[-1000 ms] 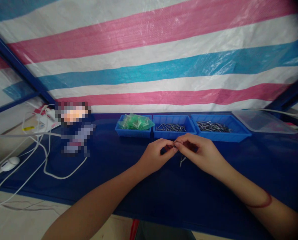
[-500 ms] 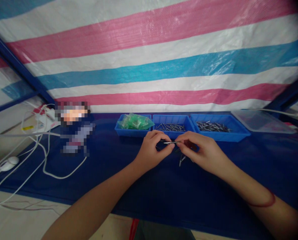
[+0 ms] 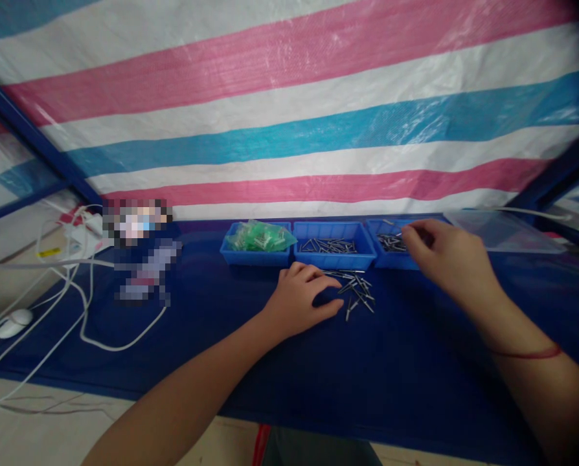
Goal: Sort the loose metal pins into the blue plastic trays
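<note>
On the blue table, my left hand has thumb and forefinger spread apart beside a small pile of metal pins, and nothing shows between them. My right hand is over the right blue bin, its fingers curled together; whatever is at the fingertips is hidden. Metal pieces lie in that bin, one of them near its back edge. The middle blue bin holds more metal pins. In the left blue bin sits a clear bag with green contents.
A clear plastic lid lies behind my right hand. White cables and a white mouse-like device are at the left, near a blurred-out object. A striped sheet hangs behind the table.
My hands have parted from the metal piece they both held. My right hand moved right and back to the right bin; my left thumb and forefinger opened, and the pile is now visible.
</note>
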A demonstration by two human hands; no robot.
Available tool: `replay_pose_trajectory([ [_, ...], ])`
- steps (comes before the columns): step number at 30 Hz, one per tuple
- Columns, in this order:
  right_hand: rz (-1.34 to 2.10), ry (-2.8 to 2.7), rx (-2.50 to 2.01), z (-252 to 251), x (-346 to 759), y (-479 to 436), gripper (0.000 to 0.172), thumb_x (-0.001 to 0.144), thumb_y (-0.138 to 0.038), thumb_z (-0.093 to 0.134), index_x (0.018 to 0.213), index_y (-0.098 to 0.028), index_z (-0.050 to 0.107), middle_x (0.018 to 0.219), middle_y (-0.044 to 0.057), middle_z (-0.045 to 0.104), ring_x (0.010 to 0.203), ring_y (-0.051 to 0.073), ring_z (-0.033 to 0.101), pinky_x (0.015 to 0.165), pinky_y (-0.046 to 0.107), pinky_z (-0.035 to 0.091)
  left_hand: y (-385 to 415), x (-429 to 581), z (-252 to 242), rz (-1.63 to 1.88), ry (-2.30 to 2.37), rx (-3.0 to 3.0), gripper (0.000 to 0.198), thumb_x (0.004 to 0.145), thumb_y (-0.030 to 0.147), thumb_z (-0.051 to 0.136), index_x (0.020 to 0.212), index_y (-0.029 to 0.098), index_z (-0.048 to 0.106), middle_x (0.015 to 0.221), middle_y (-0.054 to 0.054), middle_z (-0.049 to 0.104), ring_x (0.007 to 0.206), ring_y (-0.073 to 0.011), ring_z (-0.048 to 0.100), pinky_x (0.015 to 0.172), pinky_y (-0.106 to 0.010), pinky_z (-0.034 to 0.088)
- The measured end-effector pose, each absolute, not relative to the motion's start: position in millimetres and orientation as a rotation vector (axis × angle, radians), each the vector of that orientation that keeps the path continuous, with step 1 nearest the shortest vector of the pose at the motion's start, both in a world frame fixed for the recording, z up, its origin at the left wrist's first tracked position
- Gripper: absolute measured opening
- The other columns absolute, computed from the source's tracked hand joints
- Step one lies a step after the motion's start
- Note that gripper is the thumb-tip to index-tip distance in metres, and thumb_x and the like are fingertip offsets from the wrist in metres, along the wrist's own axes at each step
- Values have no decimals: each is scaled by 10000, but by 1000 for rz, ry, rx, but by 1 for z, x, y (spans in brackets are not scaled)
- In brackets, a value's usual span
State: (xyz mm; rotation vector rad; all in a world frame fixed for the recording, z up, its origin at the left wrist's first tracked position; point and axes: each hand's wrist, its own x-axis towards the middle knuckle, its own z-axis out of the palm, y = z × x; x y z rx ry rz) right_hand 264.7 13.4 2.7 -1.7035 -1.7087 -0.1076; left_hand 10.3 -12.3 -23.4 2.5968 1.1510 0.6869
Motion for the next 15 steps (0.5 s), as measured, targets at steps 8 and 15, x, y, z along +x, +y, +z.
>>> replay_pose_trajectory([
  [8,-145,-1834,-1543,-3,243,7,325,859,-390,514,1049,-143,611,776,68,653,711,213,593,644,309,411,-20,18,-29,455,800,2966,304,935,412,431,1167,322,606,1315,-15,545,1141,-241,456,881,-392,301],
  [15,159,-2395,-1286,4,229,-6,199,874,-258,452,822,-196,634,771,33,653,667,161,593,644,281,416,-14,13,-27,461,980,2998,271,944,375,430,1101,276,627,1184,-19,618,1124,-220,470,871,-395,309],
])
